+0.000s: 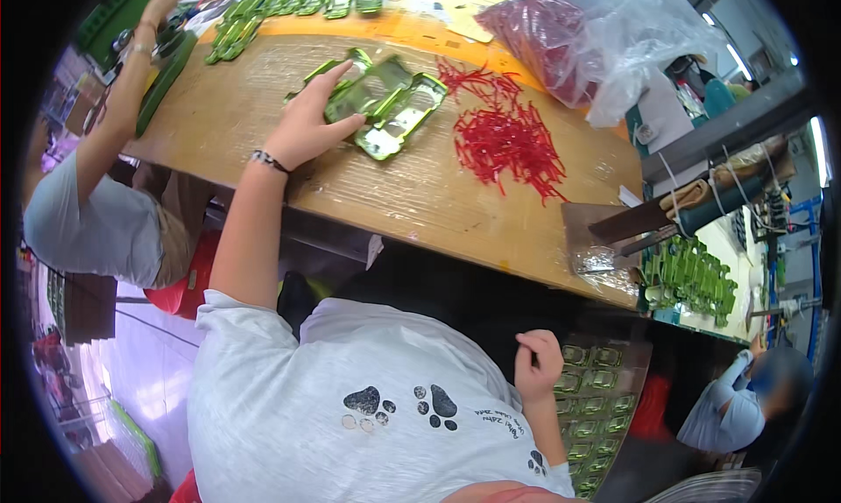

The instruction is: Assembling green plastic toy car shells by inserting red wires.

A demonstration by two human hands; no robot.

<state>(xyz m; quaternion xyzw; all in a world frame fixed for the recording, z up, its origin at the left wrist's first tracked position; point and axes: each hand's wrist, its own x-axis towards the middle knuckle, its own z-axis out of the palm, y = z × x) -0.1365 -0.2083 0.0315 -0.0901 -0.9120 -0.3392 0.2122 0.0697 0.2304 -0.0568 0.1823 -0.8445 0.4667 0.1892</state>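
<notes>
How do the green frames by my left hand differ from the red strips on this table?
The green frames are broad with openings; the red strips are thin. The green frames are larger and few; the red strips are many, loosely heaped. Both share the brown tabletop.

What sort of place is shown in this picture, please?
Probably a factory workshop for assembling plastic parts: green plastic housings lie at the person's left hand, a heap of thin red strips is on the same workbench, and more green parts stand grouped at the right.
</notes>
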